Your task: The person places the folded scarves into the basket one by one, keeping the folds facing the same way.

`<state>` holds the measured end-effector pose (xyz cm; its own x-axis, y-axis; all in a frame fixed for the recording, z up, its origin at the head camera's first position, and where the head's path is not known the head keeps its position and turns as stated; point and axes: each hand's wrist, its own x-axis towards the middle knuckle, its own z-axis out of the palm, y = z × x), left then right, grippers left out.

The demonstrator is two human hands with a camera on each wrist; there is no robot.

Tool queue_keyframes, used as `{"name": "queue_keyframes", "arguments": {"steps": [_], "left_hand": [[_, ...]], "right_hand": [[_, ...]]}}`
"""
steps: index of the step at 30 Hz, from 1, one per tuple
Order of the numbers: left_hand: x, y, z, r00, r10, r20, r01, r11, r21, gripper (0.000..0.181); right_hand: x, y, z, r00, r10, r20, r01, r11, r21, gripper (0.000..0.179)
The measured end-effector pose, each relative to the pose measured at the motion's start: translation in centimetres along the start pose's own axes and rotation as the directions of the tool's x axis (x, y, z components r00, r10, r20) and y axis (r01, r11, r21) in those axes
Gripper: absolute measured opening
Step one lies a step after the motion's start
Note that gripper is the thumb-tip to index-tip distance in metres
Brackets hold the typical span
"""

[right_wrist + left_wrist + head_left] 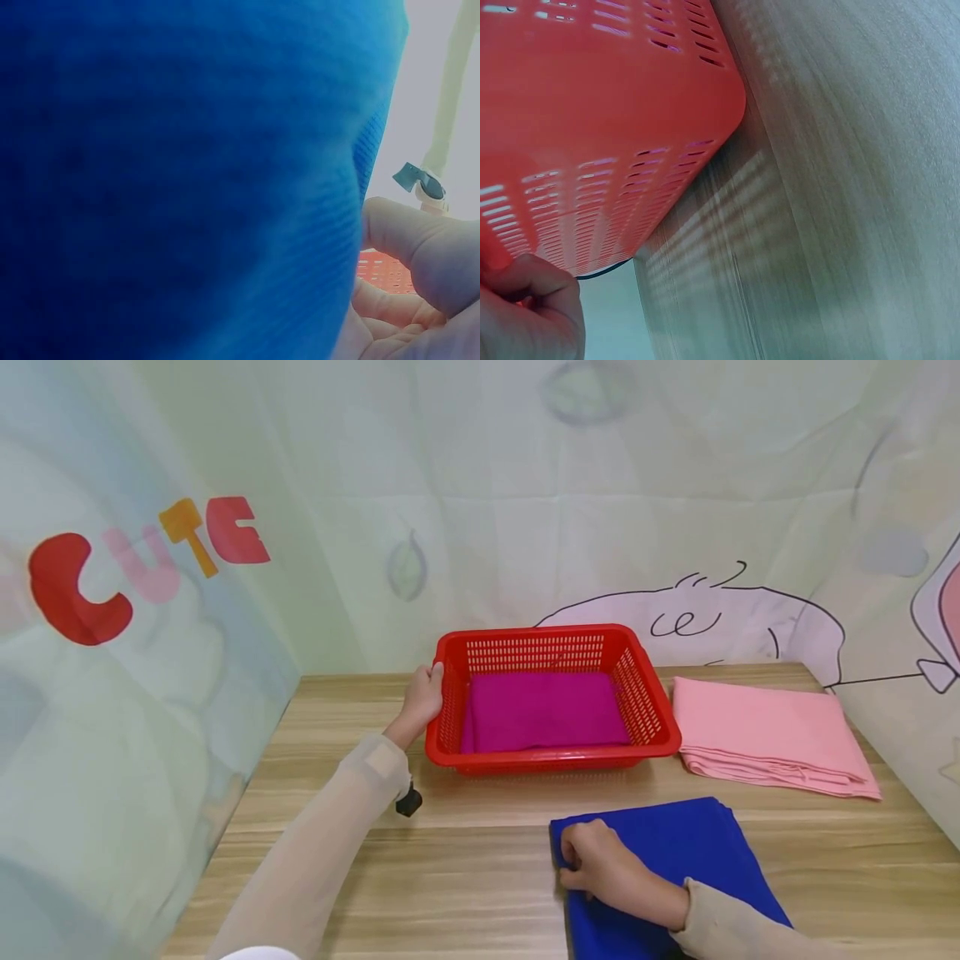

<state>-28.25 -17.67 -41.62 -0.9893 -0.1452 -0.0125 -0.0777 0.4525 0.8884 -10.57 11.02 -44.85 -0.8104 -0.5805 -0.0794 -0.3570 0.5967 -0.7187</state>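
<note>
At the back of the table, a red plastic basket [555, 760] with slotted walls holds a folded magenta cloth [543, 710]. My left hand [423, 697] grips the basket's left rim, and the left wrist view shows its curled fingers [544, 289] against the basket wall [615, 105]. Nearer to me lies a folded blue cloth [675, 835]. My right hand [611, 872] is over the left part of that cloth, pinching its edge between thumb and fingers. In the right wrist view the blue cloth [172, 172] fills most of the picture beside the right hand [427, 277].
A folded pink cloth [765, 735] lies right of the basket, close to its rim. The wooden table [435, 877] ends at a printed fabric backdrop [480, 527] behind and on both sides. A small black device [408, 800] sits at the left wrist.
</note>
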Motion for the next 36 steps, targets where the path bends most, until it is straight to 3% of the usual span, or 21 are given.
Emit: {"name": "queue_keyframes", "arguments": {"steps": [11,27,36], "left_hand": [[0.2,-0.4,0.2,1.000,-0.005,-0.002,0.005,1.000,0.013,0.035],[0.2,-0.2,0.1,1.000,0.003,-0.002,-0.003,1.000,0.003,0.035],[0.0,-0.1,0.1,0.999,-0.024,0.022,0.024,1.000,-0.016,0.034]], "right_hand": [[0.3,-0.3,0.5,0.999,-0.045,-0.019,0.045,0.999,-0.005,0.028],[1.1,-1.4,1.2,0.999,-0.037,0.015,0.037,0.998,0.041,0.030],[1.4,-1.5,1.7,0.999,-0.051,-0.001,0.051,0.998,0.024,0.028]]}}
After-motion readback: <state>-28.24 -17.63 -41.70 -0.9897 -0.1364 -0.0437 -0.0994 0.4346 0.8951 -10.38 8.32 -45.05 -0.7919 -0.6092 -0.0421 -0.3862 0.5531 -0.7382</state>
